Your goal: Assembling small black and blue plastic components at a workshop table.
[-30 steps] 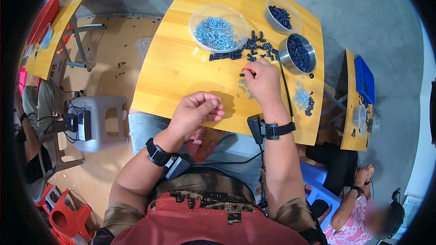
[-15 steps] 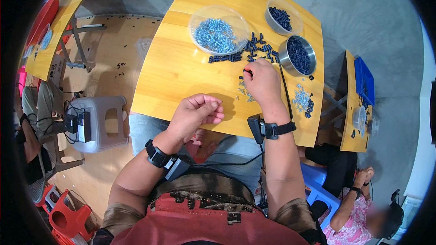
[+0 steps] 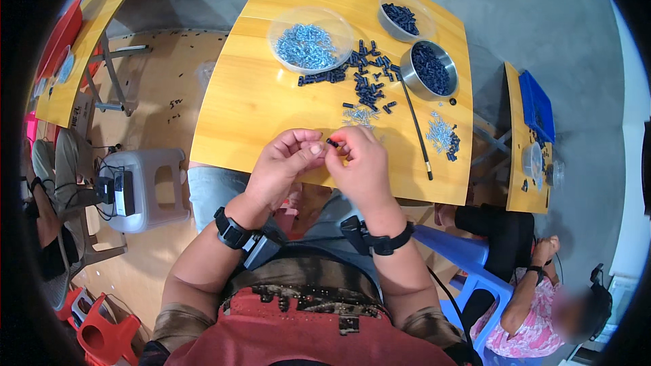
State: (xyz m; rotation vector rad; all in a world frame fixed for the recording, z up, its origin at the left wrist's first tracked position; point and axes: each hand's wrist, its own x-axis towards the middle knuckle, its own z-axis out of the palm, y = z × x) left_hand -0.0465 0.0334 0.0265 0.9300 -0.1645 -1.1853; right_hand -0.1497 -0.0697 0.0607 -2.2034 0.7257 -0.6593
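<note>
Over the table's near edge my two hands meet. Between the fingertips of my right hand [image 3: 361, 166] is a small black cylindrical piece [image 3: 331, 142]. The fingers of my left hand [image 3: 283, 166] are pinched beside it; whatever they hold is too small to make out. Just beyond lie small silver pins [image 3: 359, 116] and a loose heap of black pieces [image 3: 369, 91]. A clear tub [image 3: 347, 32] at the back left contains light-blue and silver bits [image 3: 304, 47]. Farther right, a metal bowl [image 3: 409, 80] and another clear tub [image 3: 427, 13] contain black pieces.
A thin black rod [image 3: 417, 129] lies right of my hands, beside a second pile of silver pins [image 3: 439, 134]. The yellow table [image 3: 234, 108] ends close to my lap. A grey stool [image 3: 146, 193] stands left; a person [image 3: 522, 318] sits by a blue chair [image 3: 468, 251] at right.
My right hand has come from the heap of black pieces back toward me, bringing a black piece to my left hand. The left hand has stayed near its place, still pinched.
</note>
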